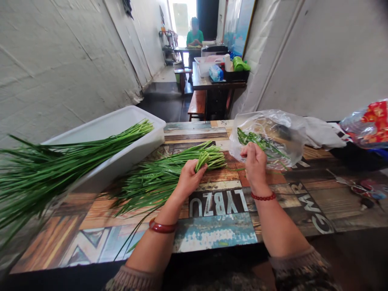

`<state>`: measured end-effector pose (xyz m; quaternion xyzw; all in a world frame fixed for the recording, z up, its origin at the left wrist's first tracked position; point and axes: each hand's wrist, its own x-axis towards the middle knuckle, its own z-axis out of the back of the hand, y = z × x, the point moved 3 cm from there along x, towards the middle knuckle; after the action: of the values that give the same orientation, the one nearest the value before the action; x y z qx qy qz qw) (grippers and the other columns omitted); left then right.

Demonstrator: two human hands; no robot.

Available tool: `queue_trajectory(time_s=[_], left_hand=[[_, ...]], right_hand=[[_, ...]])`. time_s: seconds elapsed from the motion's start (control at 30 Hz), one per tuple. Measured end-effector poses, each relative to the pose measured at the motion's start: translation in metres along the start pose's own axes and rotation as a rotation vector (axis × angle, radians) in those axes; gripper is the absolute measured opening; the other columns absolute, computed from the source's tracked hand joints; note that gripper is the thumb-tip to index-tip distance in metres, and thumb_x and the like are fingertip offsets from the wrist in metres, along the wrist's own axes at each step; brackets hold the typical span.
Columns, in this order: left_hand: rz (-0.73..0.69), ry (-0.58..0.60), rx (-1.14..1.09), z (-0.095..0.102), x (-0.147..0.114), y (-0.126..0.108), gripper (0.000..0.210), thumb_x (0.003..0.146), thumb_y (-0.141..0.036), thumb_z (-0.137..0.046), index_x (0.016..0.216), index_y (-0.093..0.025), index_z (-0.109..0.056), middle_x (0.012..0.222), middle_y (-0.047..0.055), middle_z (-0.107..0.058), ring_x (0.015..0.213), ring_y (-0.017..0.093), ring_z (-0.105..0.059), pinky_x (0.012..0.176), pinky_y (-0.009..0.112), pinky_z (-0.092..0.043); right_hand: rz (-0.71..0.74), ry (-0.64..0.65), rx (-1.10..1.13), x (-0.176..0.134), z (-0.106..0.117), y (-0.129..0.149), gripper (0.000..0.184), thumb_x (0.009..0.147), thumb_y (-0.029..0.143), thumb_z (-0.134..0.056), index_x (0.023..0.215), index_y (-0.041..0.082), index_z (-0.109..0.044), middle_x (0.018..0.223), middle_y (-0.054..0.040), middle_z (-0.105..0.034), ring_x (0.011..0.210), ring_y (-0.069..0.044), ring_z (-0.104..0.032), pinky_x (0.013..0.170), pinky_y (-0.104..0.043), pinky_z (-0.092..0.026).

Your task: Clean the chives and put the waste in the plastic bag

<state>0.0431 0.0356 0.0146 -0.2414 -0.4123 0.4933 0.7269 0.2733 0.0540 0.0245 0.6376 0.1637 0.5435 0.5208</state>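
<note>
My left hand (191,176) is closed around a small bunch of garlic chives (202,161), their pale cut ends poking out past the thumb. Beneath and beyond it a larger pile of garlic chives (151,176) lies on the patterned table (215,236). My right hand (255,163) is curled closed at the near left edge of a clear plastic bag (273,117). Green scraps (257,141) lie in the bag. Whatever the right fingers pinch is hidden or too small to name.
At the left a white plastic tub (130,155) holds long chives (91,155) that hang over its side. Scissors (351,182) and a red-patterned plastic package (376,121) are at the right. A person in green (194,37) sits beyond a further table (206,84).
</note>
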Motion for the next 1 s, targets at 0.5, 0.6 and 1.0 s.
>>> queue_trajectory(time_s=[0.5, 0.6, 1.0], left_hand=[[-0.027, 0.075, 0.035, 0.000, 0.001, -0.003, 0.023, 0.090, -0.037, -0.054, 0.083, -0.019, -0.066, 0.080, 0.004, -0.065, 0.082, 0.019, -0.055, 0.079, 0.032, -0.042], [-0.088, 0.098, 0.116, -0.002, 0.001, -0.005, 0.020, 0.089, -0.036, -0.056, 0.084, -0.020, -0.065, 0.078, 0.003, -0.063, 0.080, 0.019, -0.052, 0.077, 0.032, -0.041], [-0.039, -0.021, 0.016, 0.007, 0.001, -0.007, 0.026, 0.092, -0.036, -0.048, 0.079, -0.018, -0.063, 0.082, 0.005, -0.065, 0.082, 0.018, -0.057, 0.078, 0.031, -0.042]], right_hand=[[0.136, 0.582, -0.017, -0.027, -0.043, 0.027, 0.014, 0.085, 0.029, -0.061, 0.076, 0.022, -0.069, 0.079, -0.0032, -0.070, 0.078, -0.018, -0.064, 0.078, -0.032, -0.049], [0.092, 0.525, -0.028, -0.027, -0.043, 0.025, 0.015, 0.086, 0.030, -0.059, 0.078, 0.021, -0.068, 0.077, -0.0032, -0.070, 0.075, -0.018, -0.062, 0.074, -0.031, -0.049], [-0.018, 0.379, -0.039, -0.001, -0.012, -0.004, 0.039, 0.095, 0.045, -0.045, 0.071, 0.020, -0.063, 0.070, -0.0020, -0.065, 0.069, -0.017, -0.059, 0.070, -0.030, -0.044]])
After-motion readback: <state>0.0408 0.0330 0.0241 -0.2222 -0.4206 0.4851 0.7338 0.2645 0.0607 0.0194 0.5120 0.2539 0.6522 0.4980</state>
